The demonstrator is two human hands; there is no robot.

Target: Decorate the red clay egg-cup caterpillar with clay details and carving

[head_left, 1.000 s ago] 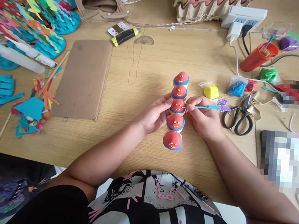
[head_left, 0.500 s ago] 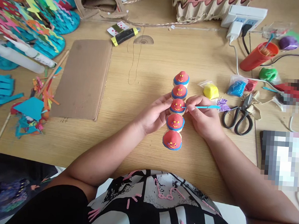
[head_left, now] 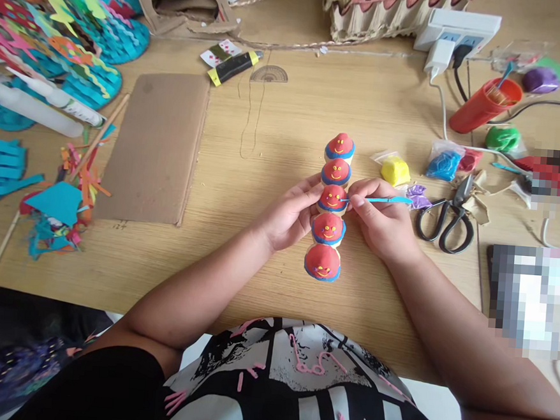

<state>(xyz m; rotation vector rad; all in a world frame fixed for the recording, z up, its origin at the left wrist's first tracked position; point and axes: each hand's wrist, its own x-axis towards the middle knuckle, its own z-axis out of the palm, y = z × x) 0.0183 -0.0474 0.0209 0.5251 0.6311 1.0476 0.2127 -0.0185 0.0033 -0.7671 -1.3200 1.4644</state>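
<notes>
The left hand (head_left: 293,214) is gripping the strip (head_left: 324,264) by its nine o'clock edge, over the tabletop (head_left: 247,272); the right hand (head_left: 382,223) is pinching the tool (head_left: 386,199), whose tip is meeting the middle dome (head_left: 333,196) from three o'clock. Overpressing could be denting that dome; a loose left grip could be letting the strip twist, the tip then scratching the smile (head_left: 332,205).
</notes>
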